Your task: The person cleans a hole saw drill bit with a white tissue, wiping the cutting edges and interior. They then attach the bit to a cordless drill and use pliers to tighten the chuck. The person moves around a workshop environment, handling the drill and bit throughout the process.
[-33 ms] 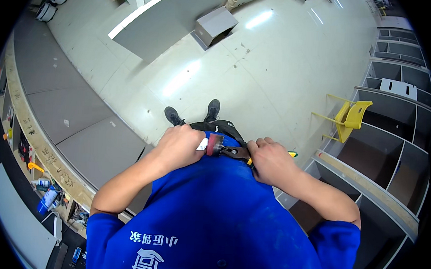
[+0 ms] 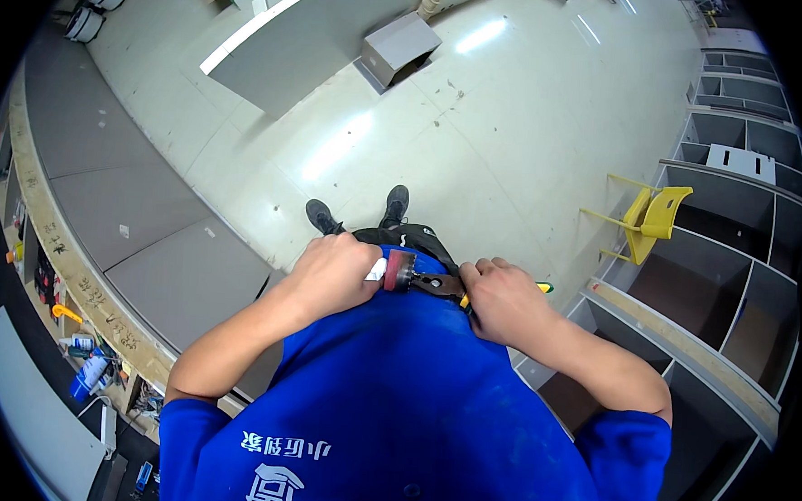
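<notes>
In front of my waist, my left hand point(image 2: 334, 272) is closed around a short red cylinder with a dark toothed rim, which looks like a hole saw point(image 2: 399, 272). Something white shows between that hand and the red body. My right hand point(image 2: 512, 302) grips a pair of pliers point(image 2: 436, 284) by yellow and green handles. The dark jaws of the pliers point left and meet the toothed side of the hole saw. Whether they bite on a part inside it cannot be made out.
Left of me runs a long grey bench with a wooden edge point(image 2: 99, 295), and tools and bottles point(image 2: 91, 375) lie beyond it. A yellow chair point(image 2: 654, 216) stands by open grey cabinets point(image 2: 703, 277) on the right. Ahead are a grey box point(image 2: 401, 49) and a curved panel point(image 2: 280, 54).
</notes>
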The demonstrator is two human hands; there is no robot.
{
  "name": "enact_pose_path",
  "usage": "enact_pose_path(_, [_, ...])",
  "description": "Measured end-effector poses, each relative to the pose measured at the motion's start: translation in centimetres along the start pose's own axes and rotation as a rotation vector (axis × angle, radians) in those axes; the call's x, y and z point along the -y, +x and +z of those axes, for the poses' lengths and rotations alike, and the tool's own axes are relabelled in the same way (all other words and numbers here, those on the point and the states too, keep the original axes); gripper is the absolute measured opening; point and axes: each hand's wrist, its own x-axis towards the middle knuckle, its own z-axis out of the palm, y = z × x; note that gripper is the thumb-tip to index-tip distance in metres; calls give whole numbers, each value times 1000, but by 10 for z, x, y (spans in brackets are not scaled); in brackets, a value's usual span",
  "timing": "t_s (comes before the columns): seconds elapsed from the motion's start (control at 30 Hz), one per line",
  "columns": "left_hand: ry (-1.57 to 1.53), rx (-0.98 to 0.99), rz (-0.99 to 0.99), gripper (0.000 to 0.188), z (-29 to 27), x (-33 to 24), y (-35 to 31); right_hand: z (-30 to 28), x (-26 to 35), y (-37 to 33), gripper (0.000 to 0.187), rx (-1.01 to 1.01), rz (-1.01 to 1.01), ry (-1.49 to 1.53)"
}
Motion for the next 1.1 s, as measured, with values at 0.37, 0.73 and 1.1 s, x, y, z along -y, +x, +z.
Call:
enact_pose_path(0.37, [-26,6,68,7,10,10,2,9,-13,4,23,4,-82,154])
enact_pose_path(0.73, [-77,-4,-16,12,9,1,-10,6,2,-2,26,22,1,43])
enact_pose_path(1.1, [-211,-7,34,14,14,9,-9,-26,1,4,27,180,-11,8])
